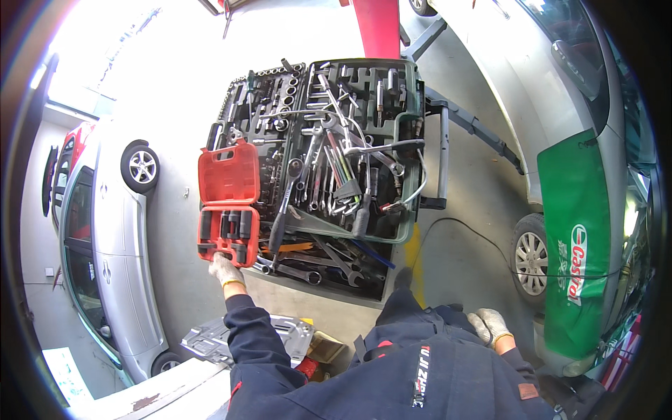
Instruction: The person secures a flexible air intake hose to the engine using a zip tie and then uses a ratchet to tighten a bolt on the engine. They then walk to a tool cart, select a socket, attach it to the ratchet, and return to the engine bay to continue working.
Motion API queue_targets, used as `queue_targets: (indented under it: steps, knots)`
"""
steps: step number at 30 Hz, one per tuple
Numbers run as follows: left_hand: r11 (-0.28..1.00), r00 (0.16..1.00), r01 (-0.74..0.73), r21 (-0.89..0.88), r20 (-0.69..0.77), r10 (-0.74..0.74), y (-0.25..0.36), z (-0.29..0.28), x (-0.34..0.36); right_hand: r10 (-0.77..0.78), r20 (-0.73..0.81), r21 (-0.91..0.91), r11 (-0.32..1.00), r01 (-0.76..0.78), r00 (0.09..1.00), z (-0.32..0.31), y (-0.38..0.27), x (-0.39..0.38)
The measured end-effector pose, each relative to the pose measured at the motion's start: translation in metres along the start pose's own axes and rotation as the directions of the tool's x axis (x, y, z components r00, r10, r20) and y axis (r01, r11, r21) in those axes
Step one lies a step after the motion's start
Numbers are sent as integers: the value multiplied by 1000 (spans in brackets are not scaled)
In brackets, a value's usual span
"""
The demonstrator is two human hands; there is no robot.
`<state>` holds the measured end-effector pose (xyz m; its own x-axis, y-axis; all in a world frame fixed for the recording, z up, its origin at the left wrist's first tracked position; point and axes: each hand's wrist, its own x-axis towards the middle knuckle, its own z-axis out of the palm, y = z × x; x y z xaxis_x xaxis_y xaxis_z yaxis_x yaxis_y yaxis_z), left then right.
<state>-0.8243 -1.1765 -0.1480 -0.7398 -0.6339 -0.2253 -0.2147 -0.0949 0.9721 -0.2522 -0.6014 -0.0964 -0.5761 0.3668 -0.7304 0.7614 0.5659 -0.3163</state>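
Note:
A small red plastic tool case [229,176] lies open at the near left of the big tool set, with dark sockets [235,225] in its lower half. My left hand [225,269], in a pale work glove, is closed on the case's near edge by the handle; its fingertips are partly hidden. Beside my right thigh, my gloved right hand [490,327] hangs with its fingers loosely extended and nothing visible in it. A ratchet wrench [283,205] with a dark handle lies on the tool set just right of the red case.
The large green-black tool case [407,227] rests on a cart, heaped with wrenches and pliers. A lower tray holds an open-end wrench [343,266]. A grey metal plate [288,336] sits near my left arm. Cars flank both sides; a lift arm [476,126] and a cable [483,236] are right.

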Motion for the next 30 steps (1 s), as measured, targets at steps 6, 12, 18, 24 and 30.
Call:
queue_targets:
  steps: [6,12,18,24,30]
  knots:
    - [1000,990,7,-15,140,-4,-25,-44,3,62,18,10,998,-62,998,-3,-5,11]
    - [856,889,441,-271,260,-376,-30,-53,-7,14,13,-7,1000,-14,1000,-3,-4,8]
    - [880,922,370,-297,234,-309,-19,-23,-63,-18,31,-46,999,19,999,-10,-9,6]
    - [871,916,368,-325,288,-279,-4,-2,-50,-4,9,-37,999,5,1000,-10,-7,9]
    - [959,969,130,-252,237,-69,-5,22,-3,-40,-36,-9,999,40,999,-4,0,4]
